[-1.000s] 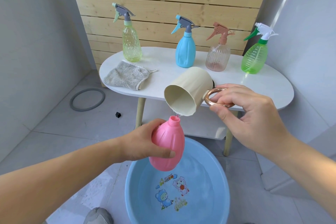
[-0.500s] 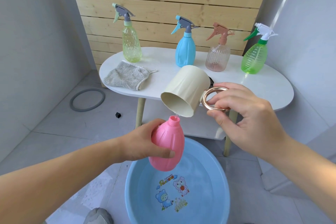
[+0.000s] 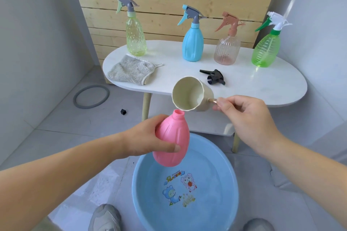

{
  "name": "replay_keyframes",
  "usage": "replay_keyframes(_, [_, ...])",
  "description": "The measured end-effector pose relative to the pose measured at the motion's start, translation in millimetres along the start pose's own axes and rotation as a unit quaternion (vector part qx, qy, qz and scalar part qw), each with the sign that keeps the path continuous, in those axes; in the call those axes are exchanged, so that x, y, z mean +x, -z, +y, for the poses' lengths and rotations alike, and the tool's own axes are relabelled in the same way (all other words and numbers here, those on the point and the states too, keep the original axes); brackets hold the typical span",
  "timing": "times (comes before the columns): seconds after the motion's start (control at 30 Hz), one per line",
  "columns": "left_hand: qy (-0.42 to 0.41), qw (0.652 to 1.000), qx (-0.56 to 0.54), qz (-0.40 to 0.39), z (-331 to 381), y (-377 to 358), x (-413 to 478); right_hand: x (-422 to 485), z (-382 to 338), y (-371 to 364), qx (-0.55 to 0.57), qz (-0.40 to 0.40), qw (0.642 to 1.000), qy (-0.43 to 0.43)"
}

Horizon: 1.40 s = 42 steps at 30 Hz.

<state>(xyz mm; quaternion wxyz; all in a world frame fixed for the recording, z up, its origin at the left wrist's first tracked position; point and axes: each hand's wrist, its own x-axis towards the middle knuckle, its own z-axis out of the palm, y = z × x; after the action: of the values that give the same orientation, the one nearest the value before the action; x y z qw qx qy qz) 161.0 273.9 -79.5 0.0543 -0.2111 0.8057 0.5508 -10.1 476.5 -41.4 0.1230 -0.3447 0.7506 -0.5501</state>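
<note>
Now the left hand (image 3: 146,140) wraps the uncapped pink bottle (image 3: 171,142) above the blue basin (image 3: 228,180) of shallow water; the right hand (image 3: 249,118) pinches the tipped cream cup (image 3: 189,95) by its handle.

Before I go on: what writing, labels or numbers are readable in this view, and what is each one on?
On the blue basin, bottom print: curved orange lettering above the cartoon figures, too blurred to read.
Same print: a smaller line just over it, too small to read.
On the pink bottle and the cup: no text shows.
</note>
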Motion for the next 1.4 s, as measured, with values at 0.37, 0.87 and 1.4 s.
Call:
replay_keyframes(0.37, [0.041,0.999,-0.003,-0.007,-24,0,-9,-13,135,-62,-0.126,-0.166,0.956,-0.206])
replay_keyframes(0.87, [0.073,0.997,-0.016,-0.010,-53,-9,2,-17,270,-106,-0.312,-0.332,0.888,-0.059])
replay_keyframes(1.4, [0.084,0.996,-0.021,-0.017,-59,-10,9,-9,292,-118,-0.393,-0.374,0.840,-0.018])
